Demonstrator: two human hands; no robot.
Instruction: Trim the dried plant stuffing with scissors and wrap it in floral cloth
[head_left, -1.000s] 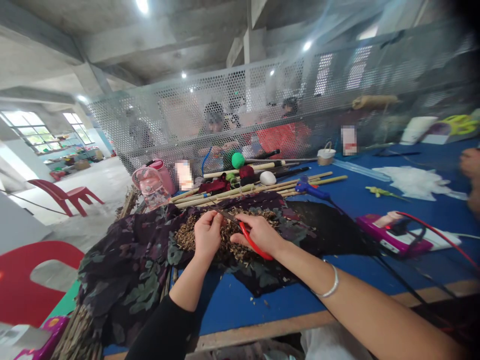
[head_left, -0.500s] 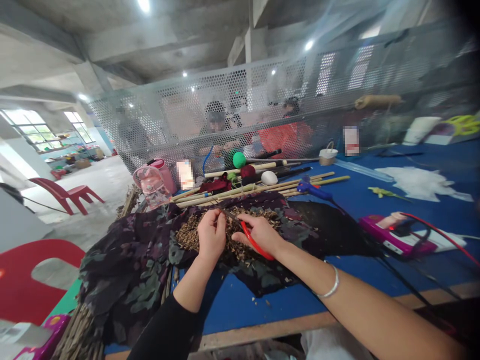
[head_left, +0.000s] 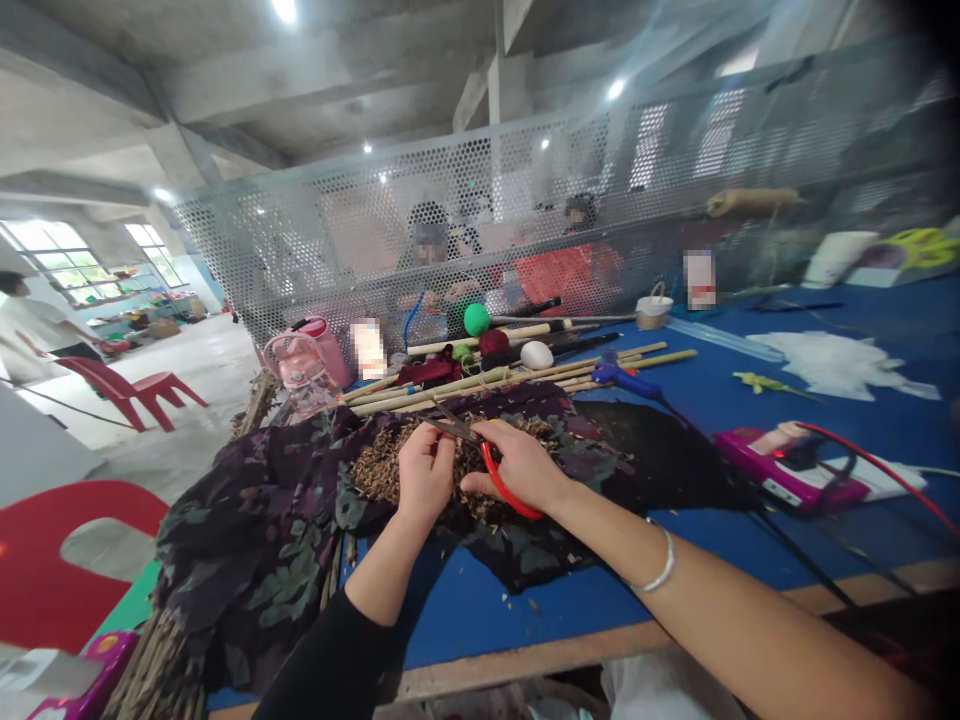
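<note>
My right hand (head_left: 525, 465) is wrapped round a pair of scissors (head_left: 504, 490) with red handles and dark blades. The blades point left and are spread apart just above my left hand (head_left: 426, 468). My left hand is closed in a pinch; what it pinches is too small and hidden to make out. Under both hands lies a heap of small brown dried clippings (head_left: 375, 462). The heap rests on a dark patterned cloth (head_left: 262, 530) spread over the blue table (head_left: 465, 620).
Behind the heap lie bamboo sticks (head_left: 420, 395), a green ball (head_left: 476, 320), a white ball (head_left: 537, 355) and a blue glue gun (head_left: 619, 372). A pink bag (head_left: 304, 365) stands left, a magenta power strip (head_left: 787, 475) right. Beyond a perforated metal screen (head_left: 360, 220) people sit.
The scissor blades have spread apart and show more clearly above my left hand. Both hands stay nearly in place. A person has come into view at the far left.
</note>
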